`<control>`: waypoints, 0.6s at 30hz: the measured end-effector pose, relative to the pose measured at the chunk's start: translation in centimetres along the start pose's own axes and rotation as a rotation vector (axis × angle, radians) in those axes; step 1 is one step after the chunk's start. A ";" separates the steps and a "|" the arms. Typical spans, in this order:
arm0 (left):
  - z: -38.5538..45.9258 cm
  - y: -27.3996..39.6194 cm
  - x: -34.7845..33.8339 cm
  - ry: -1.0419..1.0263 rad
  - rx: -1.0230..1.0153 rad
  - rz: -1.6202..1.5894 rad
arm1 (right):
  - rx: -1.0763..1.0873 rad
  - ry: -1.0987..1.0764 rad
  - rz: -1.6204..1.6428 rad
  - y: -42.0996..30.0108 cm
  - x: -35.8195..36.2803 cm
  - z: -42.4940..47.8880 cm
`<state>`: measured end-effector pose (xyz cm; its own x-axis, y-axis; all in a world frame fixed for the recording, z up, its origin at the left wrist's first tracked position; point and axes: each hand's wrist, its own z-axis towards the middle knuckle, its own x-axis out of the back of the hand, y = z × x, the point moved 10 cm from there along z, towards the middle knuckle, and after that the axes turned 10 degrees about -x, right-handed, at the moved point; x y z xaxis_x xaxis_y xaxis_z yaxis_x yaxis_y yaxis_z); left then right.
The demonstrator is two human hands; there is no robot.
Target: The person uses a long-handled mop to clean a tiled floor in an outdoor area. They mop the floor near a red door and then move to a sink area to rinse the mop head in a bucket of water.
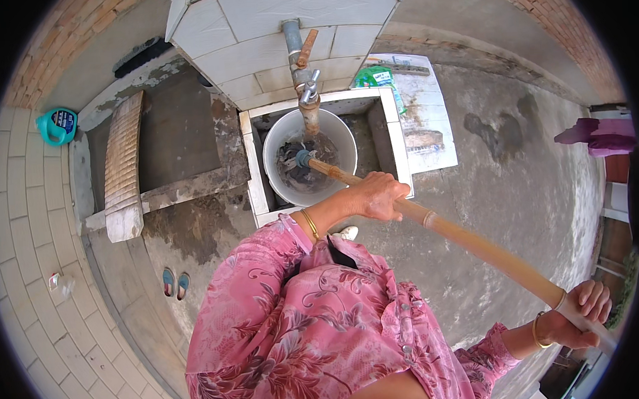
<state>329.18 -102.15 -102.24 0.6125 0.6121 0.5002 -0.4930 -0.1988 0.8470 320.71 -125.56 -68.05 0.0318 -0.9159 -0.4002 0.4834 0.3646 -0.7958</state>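
Observation:
Both my hands hold a long bamboo pole (pixel 479 241). My left hand (pixel 377 196) grips it partway down, close to the bucket's rim. Farther along, at the lower right, my right hand (pixel 577 314) is wrapped round the upper part. The pole's lower end, bound with blue material (pixel 303 158), reaches into a pale round bucket (pixel 347 146). Dark, wet cloth-like material (pixel 293 171) lies in the bucket around that end. A rusty tap (pixel 310 113) with a metal handle hangs over the bucket, which stands in a tiled basin (pixel 399 138).
Left of the basin is a concrete trough (pixel 177 136) with a ridged board (pixel 123 164) across it. A teal jug (pixel 57 126) stands beyond. Blue shoes (pixel 175 283) sit on the ground. A white panel (pixel 432 111) and green plastic bag (pixel 373 79) lie right of the basin. Purple cloth (pixel 602 135) hangs far right.

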 end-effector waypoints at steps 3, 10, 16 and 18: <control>-2.0 -7.7 -3.7 0.086 0.106 0.017 | -0.227 -0.112 0.093 8.7 -1.7 -2.0; -10.7 -21.3 -6.2 0.139 0.569 0.179 | -0.290 0.038 -0.229 21.8 -5.0 -6.4; -9.8 -20.2 -5.6 0.408 0.400 0.075 | -0.353 0.151 -0.253 22.0 -2.6 -5.4; -8.9 -18.6 -5.9 0.405 0.358 0.002 | -0.329 0.170 -0.181 19.5 -0.8 -4.6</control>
<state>329.23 -95.24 -122.56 0.2898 0.8435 0.4522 -0.2094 -0.4051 0.8900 326.12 -116.91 -85.35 -0.1861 -0.9394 -0.2879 0.1613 0.2598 -0.9521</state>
